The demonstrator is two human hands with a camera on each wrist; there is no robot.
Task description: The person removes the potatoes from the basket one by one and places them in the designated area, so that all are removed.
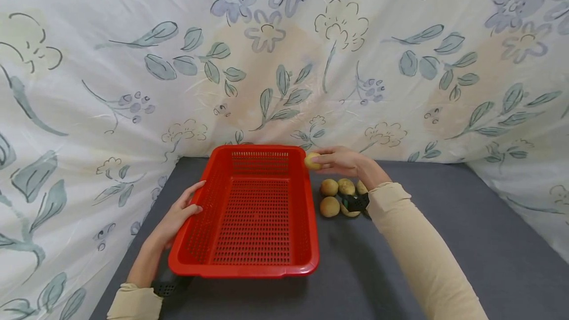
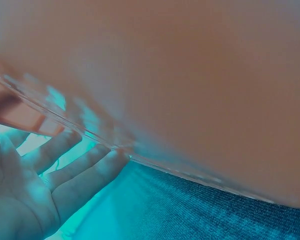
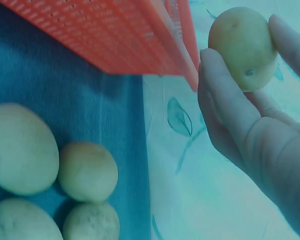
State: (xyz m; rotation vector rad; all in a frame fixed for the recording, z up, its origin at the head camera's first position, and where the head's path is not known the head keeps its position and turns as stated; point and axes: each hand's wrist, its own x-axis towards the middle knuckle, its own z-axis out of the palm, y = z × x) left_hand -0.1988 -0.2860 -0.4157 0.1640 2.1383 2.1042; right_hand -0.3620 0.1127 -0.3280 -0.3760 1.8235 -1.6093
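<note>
A red plastic basket point(image 1: 252, 269) with slotted walls and floor has nothing inside. My left hand point(image 1: 178, 216) holds its left rim, with the thumb and a finger over the edge; from below, in the left wrist view, more fingers point(image 2: 85, 182) reach up to the basket's side. Beside the far right corner of the basket, my right hand point(image 1: 340, 159) pinches a yellowish potato point(image 1: 312, 161) between thumb and fingers. The right wrist view shows this potato point(image 3: 244, 47) raised near the red rim, small eyes visible on its skin.
Several more potatoes point(image 1: 330, 207) lie grouped on the dark tabletop point(image 1: 435, 221) right of the basket, partly hidden by the right wrist and its black strapped device point(image 1: 355, 203). A flowered cloth point(image 1: 284, 63) hangs behind the table and along both sides.
</note>
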